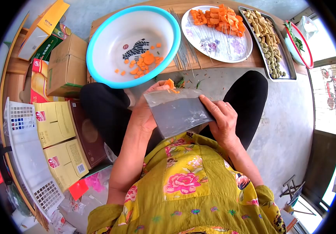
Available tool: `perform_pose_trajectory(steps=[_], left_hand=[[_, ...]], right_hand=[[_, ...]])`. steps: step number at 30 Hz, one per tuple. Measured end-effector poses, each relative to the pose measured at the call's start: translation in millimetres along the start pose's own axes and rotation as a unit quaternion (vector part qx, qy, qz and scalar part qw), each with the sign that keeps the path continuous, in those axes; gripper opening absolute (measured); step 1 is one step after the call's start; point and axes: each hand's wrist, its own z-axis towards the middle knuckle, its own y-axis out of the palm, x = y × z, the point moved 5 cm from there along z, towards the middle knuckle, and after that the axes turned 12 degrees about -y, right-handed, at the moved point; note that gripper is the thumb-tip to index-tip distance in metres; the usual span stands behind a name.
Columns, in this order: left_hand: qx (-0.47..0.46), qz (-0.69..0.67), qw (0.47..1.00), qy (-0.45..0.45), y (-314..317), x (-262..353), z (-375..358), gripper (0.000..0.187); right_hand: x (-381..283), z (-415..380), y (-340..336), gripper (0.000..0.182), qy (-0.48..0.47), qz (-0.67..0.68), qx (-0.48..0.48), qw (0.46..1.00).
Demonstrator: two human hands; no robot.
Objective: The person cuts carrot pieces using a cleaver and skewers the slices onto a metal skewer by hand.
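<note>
A wide grey cleaver (183,111) lies across my lap area, its pale edge facing away from me. My right hand (222,119) is closed around its right end, thumb along the blade; the handle is hidden. Behind the blade's far left corner, my left hand (146,107) is closed on an orange piece of carrot (170,83). The blade covers much of that hand's fingers. Just beyond stands a white basin (109,43) with a blue rim and a zebra print, with carrot slices (148,58) on its bottom.
On the wooden table are thin skewers (182,52), a flowered plate (199,41) of skewered carrot slices (218,19), and a metal tray (283,76) of tan and green pieces. A red-rimmed bowl (311,58) holds greens. Cardboard boxes (66,66) and a white basket (25,144) stand left.
</note>
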Motion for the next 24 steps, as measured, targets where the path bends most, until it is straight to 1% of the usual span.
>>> perform_pose_trajectory(steps=[2,6,8,12,14,15,17,18,20,24], left_hand=[[0.018,0.001,1.0,0.023,-2.5,-2.2,-0.9,0.019],[0.011,-0.008,1.0,0.021,1.3,-3.6,-3.2,0.018],[-0.013,-0.033,0.999,0.005,0.4,-5.4,-1.3,0.017],[-0.021,-0.038,0.999,-0.012,-1.9,-6.0,-0.2,0.018],[-0.082,-0.042,0.996,-0.017,2.1,-5.6,-1.3,0.02],[-0.082,-0.043,0.996,-0.017,0.2,-4.5,-0.7,0.02],[-0.108,-0.061,0.991,-0.057,-1.0,-4.5,1.6,0.023],[-0.108,-0.061,0.991,-0.057,-1.3,-3.2,1.9,0.023],[-0.112,0.005,0.993,-0.039,-0.7,-0.1,1.3,0.024],[-0.137,0.015,0.989,-0.051,0.8,-0.4,2.0,0.022]], right_hand=[[-1.7,1.5,0.4,0.069,-0.002,-0.006,-0.002,1.0],[-2.1,2.2,1.5,0.069,0.003,-0.005,-0.006,1.0],[-2.4,2.7,1.6,0.069,0.003,-0.004,-0.006,1.0],[-2.2,2.9,2.2,0.068,0.005,-0.001,-0.008,1.0],[-2.2,2.1,2.5,0.068,0.005,0.0,-0.009,1.0],[-1.9,1.3,3.0,0.068,0.007,0.0,-0.011,1.0],[-0.9,-0.7,3.6,0.068,0.009,-0.001,-0.013,1.0],[0.2,-1.8,3.6,0.069,0.013,0.001,-0.01,1.0],[1.3,-3.1,2.5,0.069,0.016,0.004,-0.007,1.0],[2.3,-7.4,-0.5,0.069,0.031,0.016,-0.029,0.999]])
